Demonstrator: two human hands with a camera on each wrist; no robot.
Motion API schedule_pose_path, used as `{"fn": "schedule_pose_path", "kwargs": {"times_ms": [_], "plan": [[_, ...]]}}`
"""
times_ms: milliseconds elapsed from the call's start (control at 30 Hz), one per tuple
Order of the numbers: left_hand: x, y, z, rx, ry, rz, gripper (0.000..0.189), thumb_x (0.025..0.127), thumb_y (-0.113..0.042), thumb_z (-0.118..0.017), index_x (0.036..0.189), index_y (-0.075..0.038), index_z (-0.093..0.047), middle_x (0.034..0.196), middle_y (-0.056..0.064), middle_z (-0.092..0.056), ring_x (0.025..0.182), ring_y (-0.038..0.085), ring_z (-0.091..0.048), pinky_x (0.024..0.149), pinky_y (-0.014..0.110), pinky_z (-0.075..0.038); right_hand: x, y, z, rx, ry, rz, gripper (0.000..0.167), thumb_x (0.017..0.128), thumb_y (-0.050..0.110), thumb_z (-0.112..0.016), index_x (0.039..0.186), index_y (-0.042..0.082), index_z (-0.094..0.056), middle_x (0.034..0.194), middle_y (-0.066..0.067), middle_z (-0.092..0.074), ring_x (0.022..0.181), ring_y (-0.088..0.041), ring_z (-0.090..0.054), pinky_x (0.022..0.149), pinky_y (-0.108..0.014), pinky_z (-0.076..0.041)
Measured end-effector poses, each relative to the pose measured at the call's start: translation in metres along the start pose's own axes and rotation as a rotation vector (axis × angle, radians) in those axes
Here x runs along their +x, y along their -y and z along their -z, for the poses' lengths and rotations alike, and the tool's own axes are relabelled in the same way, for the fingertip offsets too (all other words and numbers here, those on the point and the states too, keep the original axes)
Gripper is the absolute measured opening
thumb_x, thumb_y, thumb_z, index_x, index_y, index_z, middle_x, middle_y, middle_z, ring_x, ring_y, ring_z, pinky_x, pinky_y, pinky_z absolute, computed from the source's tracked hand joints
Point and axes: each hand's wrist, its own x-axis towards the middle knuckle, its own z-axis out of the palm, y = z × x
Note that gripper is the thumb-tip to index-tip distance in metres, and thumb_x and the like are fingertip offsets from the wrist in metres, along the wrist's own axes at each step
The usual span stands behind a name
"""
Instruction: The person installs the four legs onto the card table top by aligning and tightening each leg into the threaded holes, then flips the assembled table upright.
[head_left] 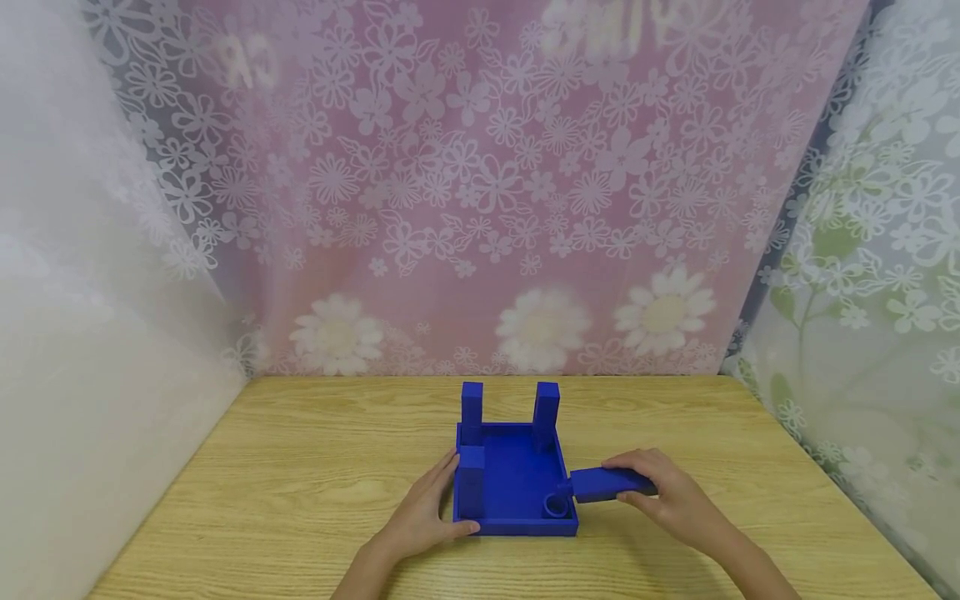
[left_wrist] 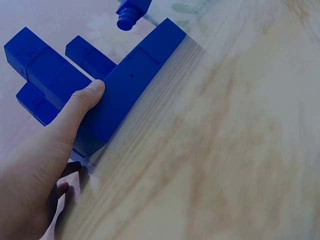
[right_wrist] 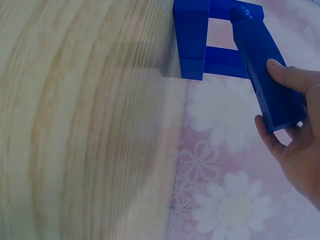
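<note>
A blue toy tabletop (head_left: 517, 467) lies upside down on the table, its raised rim facing up. Blue legs stand upright at three corners: near left (head_left: 471, 487), far left (head_left: 472, 408) and far right (head_left: 547, 408). At the near right corner is an unfilled round socket (head_left: 557, 505). My left hand (head_left: 423, 512) grips the near left corner, thumb on the front wall and fingers along the left side. My right hand (head_left: 675, 496) holds a loose blue leg (head_left: 609, 483) nearly level by its plain end. Its threaded end (left_wrist: 126, 21) points left, just above the socket corner.
The wood-grain table (head_left: 322, 467) extends around the tabletop on both sides. A pink flowered cloth (head_left: 450, 208) hangs behind it. Pale cloth sheets close in the left side (head_left: 112, 292) and the right side (head_left: 870, 333).
</note>
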Motion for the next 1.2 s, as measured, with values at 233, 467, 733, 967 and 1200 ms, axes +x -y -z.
{"fn": "schedule_pose_path", "kwargs": {"times_ms": [233, 467, 733, 967, 1200], "plan": [[0.001, 0.002, -0.001, -0.003, -0.024, -0.033, 0.102, 0.071, -0.059, -0.068, 0.146, -0.007, -0.022, 0.150, 0.009, -0.019, 0.132, 0.034, -0.022, 0.099, 0.056, -0.024, 0.002, 0.004, -0.001, -0.062, 0.031, 0.033, 0.058, 0.062, -0.001, -0.080, 0.112, 0.023, -0.062, 0.104, 0.009, -0.061, 0.089, -0.010, -0.052, 0.070, -0.030, -0.048], [0.001, 0.003, -0.001, 0.002, -0.027, -0.032, 0.103, 0.071, -0.062, -0.067, 0.146, -0.007, -0.022, 0.150, 0.009, -0.019, 0.132, 0.034, -0.022, 0.099, 0.056, -0.024, 0.004, 0.004, -0.003, -0.129, 0.069, 0.065, 0.053, 0.063, 0.003, -0.081, 0.111, 0.019, -0.064, 0.104, 0.007, -0.060, 0.091, -0.012, -0.053, 0.070, -0.033, -0.050], [0.001, 0.004, -0.002, 0.008, -0.033, -0.027, 0.103, 0.070, -0.063, -0.066, 0.146, -0.008, -0.023, 0.150, 0.008, -0.019, 0.132, 0.034, -0.022, 0.099, 0.056, -0.025, 0.011, 0.010, -0.003, -0.138, 0.114, 0.064, 0.042, 0.067, 0.007, -0.080, 0.105, 0.017, -0.065, 0.103, 0.006, -0.059, 0.091, -0.015, -0.053, 0.070, -0.035, -0.050], [0.001, 0.003, -0.001, -0.002, -0.023, -0.025, 0.104, 0.070, -0.063, -0.066, 0.146, -0.008, -0.022, 0.150, 0.008, -0.018, 0.132, 0.034, -0.021, 0.099, 0.057, -0.023, 0.020, 0.017, -0.001, -0.107, 0.117, 0.142, 0.034, 0.067, 0.006, -0.080, 0.096, 0.015, -0.065, 0.098, 0.004, -0.056, 0.087, -0.015, -0.055, 0.068, -0.031, -0.050], [0.001, 0.003, -0.001, -0.001, -0.014, -0.014, 0.104, 0.070, -0.064, -0.065, 0.147, -0.009, -0.021, 0.150, 0.007, -0.018, 0.132, 0.033, -0.021, 0.100, 0.056, -0.023, 0.027, 0.024, 0.001, -0.071, 0.105, 0.151, 0.035, 0.068, 0.005, -0.080, 0.097, 0.014, -0.063, 0.098, 0.004, -0.055, 0.084, -0.014, -0.055, 0.066, -0.026, -0.050]]}}
